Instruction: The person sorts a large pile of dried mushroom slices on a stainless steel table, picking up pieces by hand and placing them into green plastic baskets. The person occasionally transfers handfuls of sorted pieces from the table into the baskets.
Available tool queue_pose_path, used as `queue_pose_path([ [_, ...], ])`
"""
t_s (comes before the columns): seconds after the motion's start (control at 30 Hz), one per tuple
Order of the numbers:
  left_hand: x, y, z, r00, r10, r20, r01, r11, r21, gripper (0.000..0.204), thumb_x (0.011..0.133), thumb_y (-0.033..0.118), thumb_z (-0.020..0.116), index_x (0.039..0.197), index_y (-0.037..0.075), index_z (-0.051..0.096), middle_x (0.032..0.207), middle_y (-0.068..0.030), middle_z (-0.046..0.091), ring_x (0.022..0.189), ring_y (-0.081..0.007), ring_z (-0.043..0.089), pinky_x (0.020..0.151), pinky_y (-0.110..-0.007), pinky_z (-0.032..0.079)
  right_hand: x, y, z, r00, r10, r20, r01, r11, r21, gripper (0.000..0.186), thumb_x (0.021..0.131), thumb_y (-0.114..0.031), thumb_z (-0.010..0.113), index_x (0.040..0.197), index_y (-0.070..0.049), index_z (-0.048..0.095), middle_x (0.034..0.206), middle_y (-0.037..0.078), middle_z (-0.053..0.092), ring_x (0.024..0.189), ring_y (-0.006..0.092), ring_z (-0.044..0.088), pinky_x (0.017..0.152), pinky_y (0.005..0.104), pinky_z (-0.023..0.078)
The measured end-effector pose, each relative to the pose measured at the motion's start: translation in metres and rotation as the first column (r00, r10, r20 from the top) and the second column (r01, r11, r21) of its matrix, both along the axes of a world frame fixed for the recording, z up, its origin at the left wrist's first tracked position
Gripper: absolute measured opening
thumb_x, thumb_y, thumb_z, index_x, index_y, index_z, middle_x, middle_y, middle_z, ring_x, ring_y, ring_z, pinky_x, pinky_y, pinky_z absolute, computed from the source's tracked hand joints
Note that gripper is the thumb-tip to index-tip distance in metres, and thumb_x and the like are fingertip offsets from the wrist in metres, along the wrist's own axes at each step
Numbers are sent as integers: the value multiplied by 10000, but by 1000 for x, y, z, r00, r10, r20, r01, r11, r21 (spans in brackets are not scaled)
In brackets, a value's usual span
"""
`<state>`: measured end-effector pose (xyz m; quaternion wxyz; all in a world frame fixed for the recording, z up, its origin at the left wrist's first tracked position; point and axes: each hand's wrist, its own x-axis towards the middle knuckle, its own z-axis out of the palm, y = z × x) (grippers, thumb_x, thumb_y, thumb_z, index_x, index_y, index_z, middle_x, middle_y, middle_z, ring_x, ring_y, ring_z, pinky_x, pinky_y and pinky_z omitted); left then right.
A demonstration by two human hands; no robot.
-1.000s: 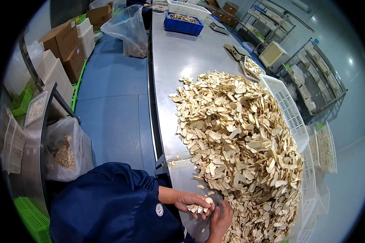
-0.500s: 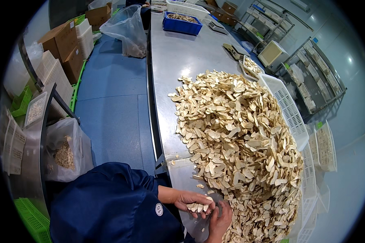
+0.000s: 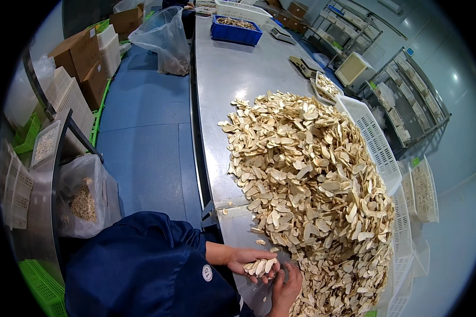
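Observation:
A large heap of pale, dried-looking slices (image 3: 312, 179) covers the near right part of the steel table (image 3: 238, 68). At the table's near edge, my left hand (image 3: 243, 259) is turned palm up, its fingers curled around a small handful of slices (image 3: 260, 266). My right hand (image 3: 287, 285) is just right of it, against the lower left side of the heap. Its thumb and bent fingers are apart, and I see nothing between them. A few stray slices (image 3: 260, 242) lie on the metal between my hands and the heap.
White perforated baskets (image 3: 373, 140) line the heap's right side. Farther off are a filled tray (image 3: 327, 87), scales (image 3: 304, 67) and a blue crate (image 3: 237, 33). On my left, a clear bag (image 3: 108, 185) holds pieces beside stacked trays (image 3: 71, 103) and cartons (image 3: 79, 53).
The slices in my left hand now lie more fanned out, and the palm shows more. My right hand has barely shifted, and the heap looks the same.

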<state>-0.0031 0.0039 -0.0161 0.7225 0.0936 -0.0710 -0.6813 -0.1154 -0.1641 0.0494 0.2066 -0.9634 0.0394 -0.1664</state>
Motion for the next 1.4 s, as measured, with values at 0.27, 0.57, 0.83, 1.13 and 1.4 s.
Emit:
queue_pose_path([
  [0.27, 1, 0, 2, 1000, -8, 4, 8, 999, 34, 462, 1078, 471, 397, 1194, 72, 599, 1012, -70, 662, 894, -190, 719, 565, -277, 605, 0, 0, 2, 1000, 8, -1, -8, 1000, -9, 277, 887, -45, 618, 1163, -42, 632, 1136, 145, 665, 1103, 347, 613, 958, 446, 459],
  [0.57, -1, 3, 3, 997, 17, 69, -18, 1000, 12, 383, 1063, 419, 483, 1187, 77, 600, 1032, -59, 658, 889, -167, 713, 569, -267, 601, -4, -3, 7, 998, -51, -27, 51, 998, 30, 261, 879, -59, 629, 1137, -38, 657, 1140, 154, 662, 1116, 362, 602, 984, 467, 450],
  [0.83, 7, 1, 1, 992, -34, 123, 23, 996, 86, 307, 1016, 356, 582, 1176, 96, 611, 1020, -77, 682, 855, -190, 721, 577, -305, 609, -19, -32, -13, 932, -361, -31, 357, 929, -99, 317, 863, -93, 650, 1177, -48, 668, 1269, 181, 622, 1215, 383, 547, 1040, 489, 428],
  [1.13, 13, 2, 9, 998, 56, 35, -57, 998, 29, 305, 1060, 292, 493, 1135, 1, 544, 1037, -170, 604, 871, -293, 705, 558, -325, 648, -24, -46, 4, 936, -340, 85, 345, 938, -46, 277, 890, -71, 629, 1161, -36, 667, 1176, 156, 649, 1107, 358, 591, 978, 435, 476],
  [1.4, 12, 5, 13, 996, 62, 60, -63, 998, 29, 302, 1049, 293, 521, 1138, 6, 554, 1019, -139, 617, 872, -248, 713, 593, -306, 653, -17, -26, 3, 959, -282, -35, 283, 959, -4, 241, 867, -130, 694, 1098, -62, 704, 1173, 127, 655, 1076, 317, 611, 941, 422, 496],
])
